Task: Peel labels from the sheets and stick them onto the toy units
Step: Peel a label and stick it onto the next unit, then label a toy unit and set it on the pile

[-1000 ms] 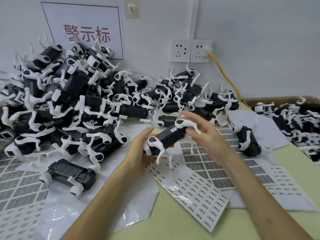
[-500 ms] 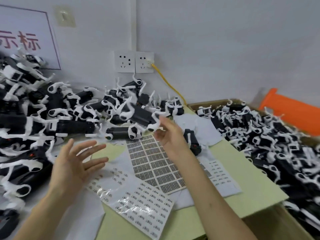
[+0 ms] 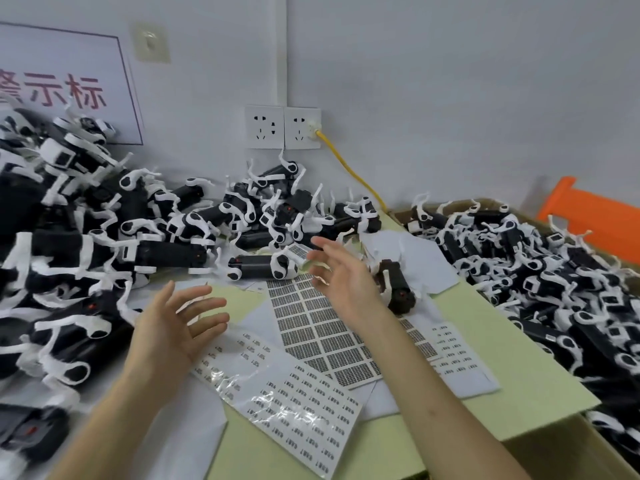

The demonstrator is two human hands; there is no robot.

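Black-and-white toy units lie heaped in a pile [image 3: 104,237] on the left and back of the table. One toy unit [image 3: 259,266] lies apart just beyond the sheets, another toy unit [image 3: 398,289] right of my right hand. A label sheet [image 3: 325,327] with dark blocks lies in the middle; a second label sheet [image 3: 294,403] with small printed labels lies nearer me under clear film. My left hand [image 3: 173,327] hovers open over the near sheet's left end. My right hand [image 3: 343,275] is open above the dark sheet, holding nothing.
A cardboard box [image 3: 554,455] full of toy units [image 3: 554,289] stands at the right below the table's edge. An orange object [image 3: 595,216] is behind it. A wall socket [image 3: 282,126] with a yellow cable [image 3: 349,171] is at the back. White paper [image 3: 415,258] lies near the box.
My right hand has let go of the toy unit it held and is now empty. The view has swung right from the pile. My left hand stays open.
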